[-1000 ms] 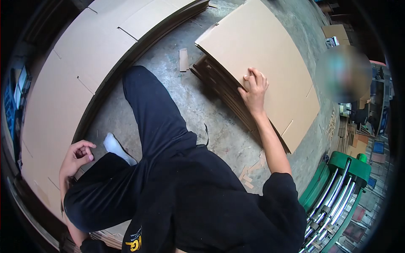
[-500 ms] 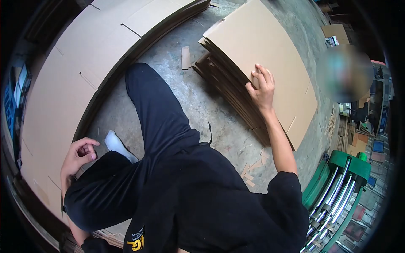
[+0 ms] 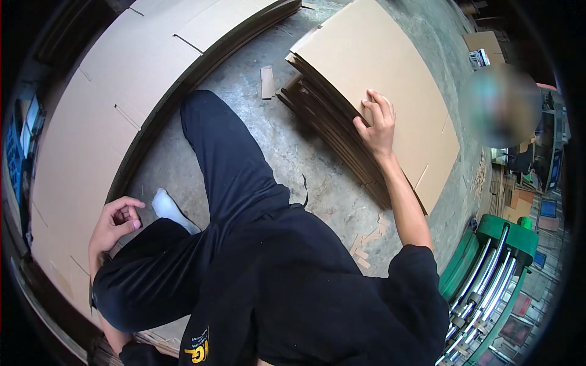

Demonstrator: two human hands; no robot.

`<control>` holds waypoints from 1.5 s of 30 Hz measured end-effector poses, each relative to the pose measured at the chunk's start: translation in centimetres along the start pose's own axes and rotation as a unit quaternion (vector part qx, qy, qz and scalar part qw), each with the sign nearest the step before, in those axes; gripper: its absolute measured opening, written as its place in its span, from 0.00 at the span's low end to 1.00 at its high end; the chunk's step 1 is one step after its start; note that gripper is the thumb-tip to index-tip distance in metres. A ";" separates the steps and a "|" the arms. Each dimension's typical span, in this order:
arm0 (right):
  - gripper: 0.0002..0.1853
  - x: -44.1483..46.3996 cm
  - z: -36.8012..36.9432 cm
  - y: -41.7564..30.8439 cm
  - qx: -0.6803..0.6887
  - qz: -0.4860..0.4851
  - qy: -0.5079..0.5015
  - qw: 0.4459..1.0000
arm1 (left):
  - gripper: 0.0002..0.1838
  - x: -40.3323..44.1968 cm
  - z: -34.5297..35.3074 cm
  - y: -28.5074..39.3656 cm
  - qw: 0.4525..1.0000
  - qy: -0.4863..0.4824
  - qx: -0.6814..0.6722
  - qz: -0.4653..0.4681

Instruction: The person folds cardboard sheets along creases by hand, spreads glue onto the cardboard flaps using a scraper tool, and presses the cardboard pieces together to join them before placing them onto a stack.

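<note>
My right hand (image 3: 379, 125) rests on the top sheet of a stack of flat brown cardboard (image 3: 390, 55), close to its near edge. Its fingers are bent and apart, fingertips on the sheet, and the thumb reaches toward the edge. My left hand (image 3: 119, 222) hangs loosely curled above my bent leg, with nothing in it. Beside it lies a larger stack of slotted cardboard sheets (image 3: 101, 113), curving along the left of the view. Whether the left hand touches that stack I cannot tell.
Cardboard scraps (image 3: 366, 241) and a small cardboard strip (image 3: 267, 82) lie on the concrete floor (image 3: 244, 97). At the lower right stands a green machine with metal rollers (image 3: 488, 274). A blurred round patch covers part of the right background.
Both hands keep nearly the same pose and place. The whole view has shifted very slightly, and the cardboard stacks have not visibly moved.
</note>
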State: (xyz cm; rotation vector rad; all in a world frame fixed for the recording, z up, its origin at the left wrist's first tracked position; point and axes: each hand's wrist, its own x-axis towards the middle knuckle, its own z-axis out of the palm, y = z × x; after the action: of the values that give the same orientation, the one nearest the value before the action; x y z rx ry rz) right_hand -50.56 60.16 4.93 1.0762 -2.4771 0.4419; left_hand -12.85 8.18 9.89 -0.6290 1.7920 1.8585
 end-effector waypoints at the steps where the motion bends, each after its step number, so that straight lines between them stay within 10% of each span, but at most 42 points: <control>1: 0.22 -0.1 0.0 -0.1 0.000 0.000 0.000 1.000 | 0.18 -0.1 0.0 -0.1 1.000 0.000 0.000 0.000; 45: 0.14 12.2 -18.0 5.7 -0.119 -0.011 0.168 0.979 | 0.16 0.5 1.2 2.4 0.998 0.003 0.043 0.052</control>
State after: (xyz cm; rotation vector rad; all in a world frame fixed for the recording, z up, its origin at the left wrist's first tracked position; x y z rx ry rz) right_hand -58.20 64.14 25.75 0.8522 -2.1540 0.2834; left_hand -14.73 9.37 11.52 -0.5206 1.9306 1.8372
